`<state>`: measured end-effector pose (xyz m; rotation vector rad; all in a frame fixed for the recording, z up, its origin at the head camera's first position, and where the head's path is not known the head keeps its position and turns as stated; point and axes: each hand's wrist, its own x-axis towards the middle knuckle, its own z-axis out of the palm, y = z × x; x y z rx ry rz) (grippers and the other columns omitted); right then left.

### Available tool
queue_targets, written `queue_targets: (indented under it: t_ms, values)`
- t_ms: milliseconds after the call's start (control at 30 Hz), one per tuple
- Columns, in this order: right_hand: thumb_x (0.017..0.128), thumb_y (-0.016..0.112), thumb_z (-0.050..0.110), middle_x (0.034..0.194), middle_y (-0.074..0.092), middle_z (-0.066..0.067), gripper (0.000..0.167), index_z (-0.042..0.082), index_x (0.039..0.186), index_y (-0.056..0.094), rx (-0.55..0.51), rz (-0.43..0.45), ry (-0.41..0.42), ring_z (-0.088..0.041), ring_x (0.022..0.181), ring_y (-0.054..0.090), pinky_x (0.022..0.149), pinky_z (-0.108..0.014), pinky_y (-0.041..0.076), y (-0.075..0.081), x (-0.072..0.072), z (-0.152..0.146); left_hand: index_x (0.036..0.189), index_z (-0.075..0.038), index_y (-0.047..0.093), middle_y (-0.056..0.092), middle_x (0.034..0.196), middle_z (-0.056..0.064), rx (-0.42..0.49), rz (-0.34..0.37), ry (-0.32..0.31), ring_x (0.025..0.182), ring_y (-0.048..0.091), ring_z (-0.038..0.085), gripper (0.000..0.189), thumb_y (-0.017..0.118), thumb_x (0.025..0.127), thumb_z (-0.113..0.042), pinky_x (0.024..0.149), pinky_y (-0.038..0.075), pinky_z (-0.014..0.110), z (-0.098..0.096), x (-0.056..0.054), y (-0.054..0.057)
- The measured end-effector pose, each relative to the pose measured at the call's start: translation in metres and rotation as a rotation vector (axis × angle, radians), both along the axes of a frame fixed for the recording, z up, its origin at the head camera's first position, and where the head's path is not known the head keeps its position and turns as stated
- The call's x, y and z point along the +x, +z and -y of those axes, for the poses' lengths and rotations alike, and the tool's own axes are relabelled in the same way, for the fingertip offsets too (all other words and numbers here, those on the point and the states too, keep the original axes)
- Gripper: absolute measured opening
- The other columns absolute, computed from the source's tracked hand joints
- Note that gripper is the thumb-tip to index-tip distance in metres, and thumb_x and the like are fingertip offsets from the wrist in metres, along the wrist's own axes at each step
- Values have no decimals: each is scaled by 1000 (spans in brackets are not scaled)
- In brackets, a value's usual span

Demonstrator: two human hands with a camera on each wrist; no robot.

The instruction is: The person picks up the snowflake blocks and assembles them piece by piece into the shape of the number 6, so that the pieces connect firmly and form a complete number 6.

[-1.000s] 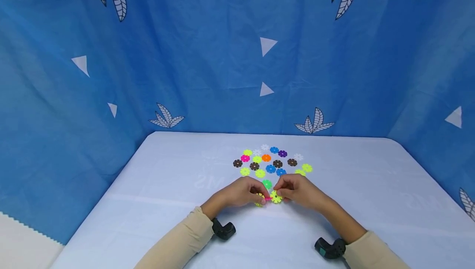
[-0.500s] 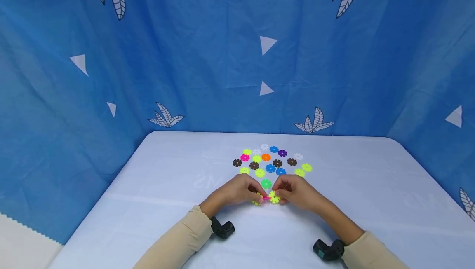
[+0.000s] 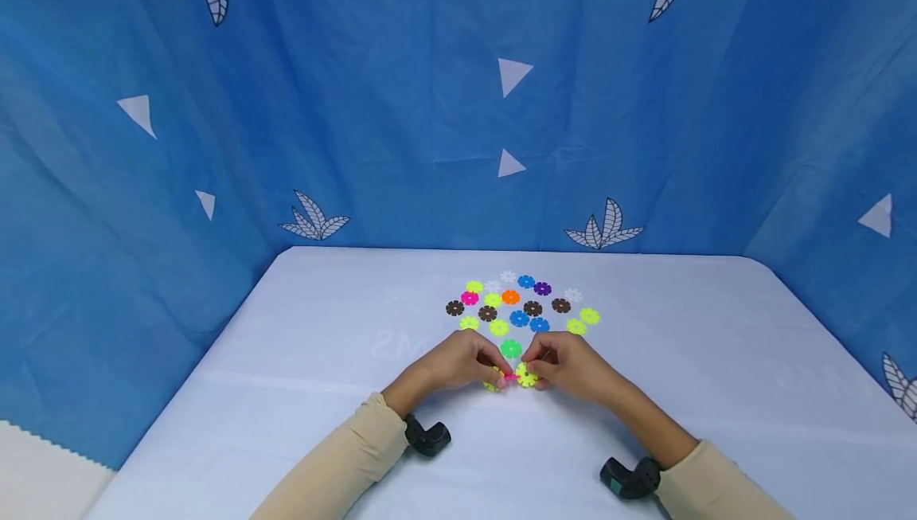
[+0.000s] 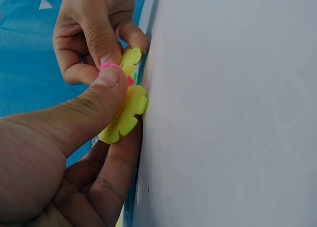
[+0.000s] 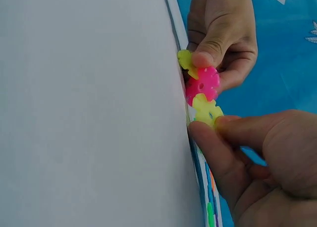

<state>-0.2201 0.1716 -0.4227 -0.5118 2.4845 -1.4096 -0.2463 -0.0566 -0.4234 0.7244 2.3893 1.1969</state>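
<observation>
Both hands meet low over the near middle of the table, each pinching flower-shaped plastic discs with notched rims. My left hand [image 3: 458, 361] holds a yellow disc [image 4: 126, 118] and a pink disc [image 5: 204, 83] between thumb and fingers. My right hand [image 3: 573, 365] pinches another yellow disc [image 3: 526, 375] by its edge. In the right wrist view the pink disc sits between the two yellow ones, its lower rim meeting the right-hand disc at the notches. The left thumb covers part of the join in the left wrist view.
Just beyond the hands lies a green disc [image 3: 511, 349]. Behind it several loose discs spread over the white table [image 3: 322, 305], among them an orange disc [image 3: 510, 297] and a purple disc [image 3: 542, 289]. A blue curtain [image 3: 401, 106] hangs at the back and sides.
The head view has shifted slightly, so the whole scene sits a little higher and further left. Both hands keep their pinch on the discs, with hardly any visible movement between them.
</observation>
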Motion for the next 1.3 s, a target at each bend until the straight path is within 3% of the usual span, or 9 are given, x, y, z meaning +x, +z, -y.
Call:
queue_targets:
  t_ms: [533, 767, 900, 1067, 1300]
  values:
    - [93, 72, 3, 92, 67, -3, 8, 8, 99, 71, 54, -55, -67, -19, 76, 65, 67, -29, 58, 5, -4, -6, 91, -17, 81, 70, 79, -11, 6, -6, -32, 75, 60, 10, 7, 83, 86, -14, 68, 49, 24, -3, 2, 1]
    - [92, 74, 7, 89, 64, 2, 14, 10, 106, 74, 352, -254, -190, -19, 82, 56, 73, -34, 51, 9, -15, -29, 90, -19, 80, 70, 81, -11, 5, -4, -13, 76, 59, 10, 5, 82, 87, -17, 68, 48, 25, -1, 2, -1]
    - [91, 76, 9, 86, 60, 0, 25, 8, 115, 73, 452, -265, -176, -20, 81, 55, 73, -37, 51, 9, -18, -38, 91, -19, 79, 70, 83, -10, 2, 0, 0, 77, 59, 11, 4, 81, 88, -18, 67, 48, 25, -1, 3, -1]
    - [90, 77, 13, 88, 56, -1, 33, 8, 123, 71, 477, -257, -137, -19, 82, 54, 72, -36, 51, 5, -18, -41, 93, -19, 78, 69, 83, -8, 8, 11, 1, 75, 57, 12, 4, 79, 90, -17, 66, 48, 24, -1, 3, -1]
    - [89, 78, 9, 91, 57, -3, 25, 8, 112, 69, 449, -240, -144, -21, 85, 54, 77, -40, 52, 4, -17, -40, 92, -18, 77, 69, 82, -8, 16, 7, -1, 74, 57, 12, 4, 79, 90, -16, 66, 49, 24, -2, 3, -2]
